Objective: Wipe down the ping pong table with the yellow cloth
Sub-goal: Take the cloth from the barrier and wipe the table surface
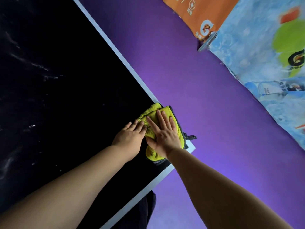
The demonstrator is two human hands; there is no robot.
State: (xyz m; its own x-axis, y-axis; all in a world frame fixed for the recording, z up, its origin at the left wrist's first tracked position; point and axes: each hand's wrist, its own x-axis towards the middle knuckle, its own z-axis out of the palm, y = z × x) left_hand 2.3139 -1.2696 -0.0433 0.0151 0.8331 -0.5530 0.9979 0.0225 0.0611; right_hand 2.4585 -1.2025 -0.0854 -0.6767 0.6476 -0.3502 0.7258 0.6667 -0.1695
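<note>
Pressing down on a fluffy yellow microfibre cloth with a dark grey border (154,107), the right hand (163,135) lies flat on top of it. Its fingers are straight and a little spread, and they hold nothing; only the palm and the fingers rest on the fabric. The left hand (129,138) is just beside it, on the left. It is also flat, with straight fingers close together. Its fingertips touch the left edge of the cloth, while its palm lies on the bare table surface.

The cloth is folded and a little wrinkled. It sits at the corner of the black ping pong table with a white line along its edges (66,83), and it covers part of the white line there. A small dark loop (190,138) at the right side of the cloth reaches past the table edge. The dark tabletop has pale streaks and small bright spots on its left part.

Beside the table is a smooth purple floor (206,100). At the top, an orange printed banner (198,12) and a pale blue printed banner with green shapes (257,63) stand at the far side of the floor. Some dark clothing (143,210) shows under the near table edge.
</note>
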